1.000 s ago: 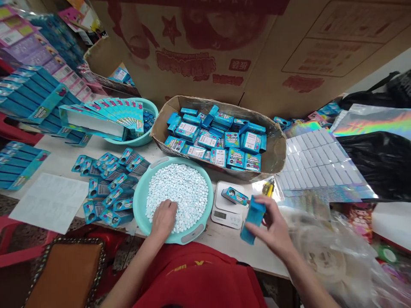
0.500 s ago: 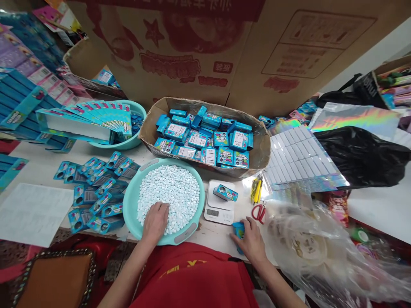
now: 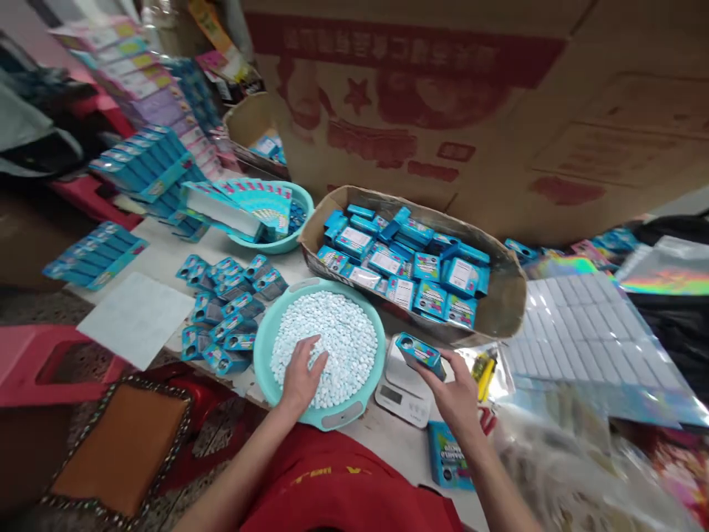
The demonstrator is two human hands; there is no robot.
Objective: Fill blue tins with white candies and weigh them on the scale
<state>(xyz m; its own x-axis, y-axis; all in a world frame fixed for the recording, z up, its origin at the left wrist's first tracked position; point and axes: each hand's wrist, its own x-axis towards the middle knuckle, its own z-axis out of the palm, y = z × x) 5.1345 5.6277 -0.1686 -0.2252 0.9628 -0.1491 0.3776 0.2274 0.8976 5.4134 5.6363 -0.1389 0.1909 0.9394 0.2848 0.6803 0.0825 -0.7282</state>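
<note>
My left hand [image 3: 300, 375] rests on the small white candy tablets [image 3: 343, 343] in a turquoise basin [image 3: 264, 347]. Its fingers are apart, and some fingertips are partly hidden among the tablets. Between the thumb and fingers of my right hand [image 3: 457, 388] is a small blue candy box [image 3: 419, 350], slightly tilted, with a round hole in its upper face. That box is at the white digital scale [image 3: 407, 395]; whether it touches the pan I cannot tell. Below my right wrist, another blue box [image 3: 448, 454] lies on the table.
A long carton [image 3: 501, 314] full of blue boxes stands behind the scale. Several upright blue boxes [image 3: 233, 318] are left of the basin. Yellow-handled cutters [image 3: 486, 373] and red scissors [image 3: 487, 420] lie right of the scale, near clear plastic [image 3: 559, 458] and sticker sheets [image 3: 592, 325].
My right hand has left the box near the table edge and gripped the one at the scale. My left hand has spread its fingers over the tablets. The view has swung left.
</note>
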